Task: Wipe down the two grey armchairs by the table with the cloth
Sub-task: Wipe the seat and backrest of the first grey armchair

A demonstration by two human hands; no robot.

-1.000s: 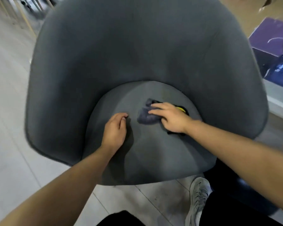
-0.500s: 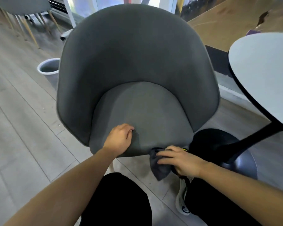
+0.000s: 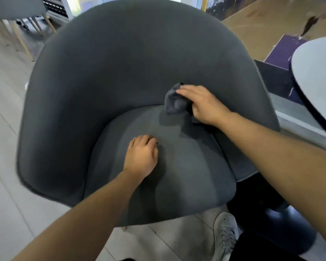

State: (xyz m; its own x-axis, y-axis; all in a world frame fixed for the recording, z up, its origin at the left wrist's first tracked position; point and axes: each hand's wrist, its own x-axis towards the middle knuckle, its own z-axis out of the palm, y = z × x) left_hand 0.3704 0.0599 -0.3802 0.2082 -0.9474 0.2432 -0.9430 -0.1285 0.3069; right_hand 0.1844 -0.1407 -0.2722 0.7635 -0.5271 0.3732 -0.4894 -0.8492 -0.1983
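Note:
A grey armchair (image 3: 105,72) with a curved back fills most of the view. My right hand (image 3: 201,103) grips a crumpled dark grey cloth (image 3: 174,101) and presses it where the seat cushion meets the backrest, right of centre. My left hand (image 3: 142,157) rests on the middle of the seat cushion with its fingers curled in, holding nothing. A second grey chair (image 3: 11,6) shows partly at the top left corner.
A round white table top (image 3: 316,87) with a dark edge juts in at the right, and its black round base (image 3: 282,228) sits on the floor beside the chair. My grey shoe (image 3: 226,234) stands under the seat's front. Pale tiled floor lies to the left.
My right hand carried the cloth from the seat's front edge up to the back of the seat. My left hand shifted from the front edge onto the cushion's middle. The view moved closer.

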